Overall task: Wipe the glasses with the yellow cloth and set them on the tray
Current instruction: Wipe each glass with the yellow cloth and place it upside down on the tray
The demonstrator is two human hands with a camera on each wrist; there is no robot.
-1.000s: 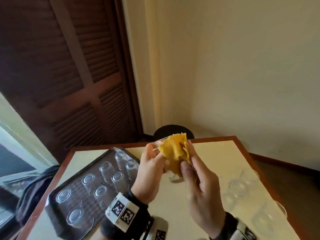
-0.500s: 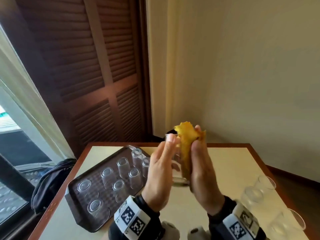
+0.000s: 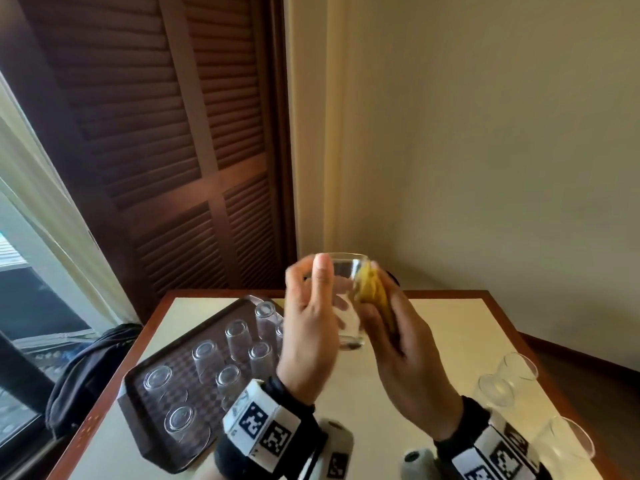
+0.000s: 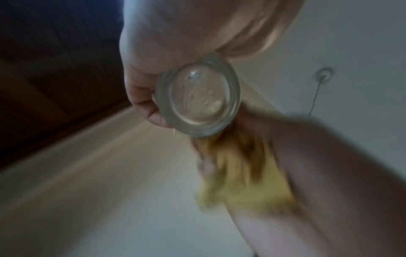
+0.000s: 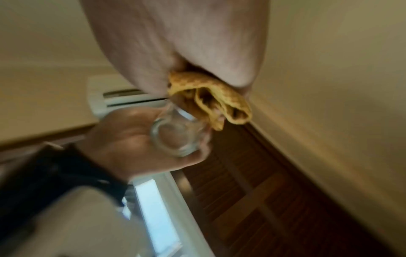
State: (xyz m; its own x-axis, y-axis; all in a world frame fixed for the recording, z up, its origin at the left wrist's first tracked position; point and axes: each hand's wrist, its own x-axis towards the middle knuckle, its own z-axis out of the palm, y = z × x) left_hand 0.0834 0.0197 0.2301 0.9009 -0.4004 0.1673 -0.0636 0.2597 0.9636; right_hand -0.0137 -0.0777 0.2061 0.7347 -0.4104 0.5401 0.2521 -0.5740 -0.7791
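My left hand (image 3: pixel 311 317) grips a clear glass (image 3: pixel 346 292) and holds it upright above the table, at chest height. Its thick round base (image 4: pixel 198 99) faces the left wrist camera. My right hand (image 3: pixel 398 334) holds the crumpled yellow cloth (image 3: pixel 374 289) and presses it against the glass's right side. In the right wrist view the cloth (image 5: pixel 211 100) bunches under my fingers beside the glass (image 5: pixel 175 135). The dark tray (image 3: pixel 145 403) lies at the left with several glasses upside down on it.
Several clear glasses (image 3: pixel 498 389) stand upright along the right edge of the cream table (image 3: pixel 433 327). A dark bag (image 3: pixel 86 368) lies off the table's left side. A louvred wooden door and a plain wall stand behind.
The glass and both hands have risen. The cloth has come out of the mouth of the glass and now sits on its right side, leaving the rim bare.
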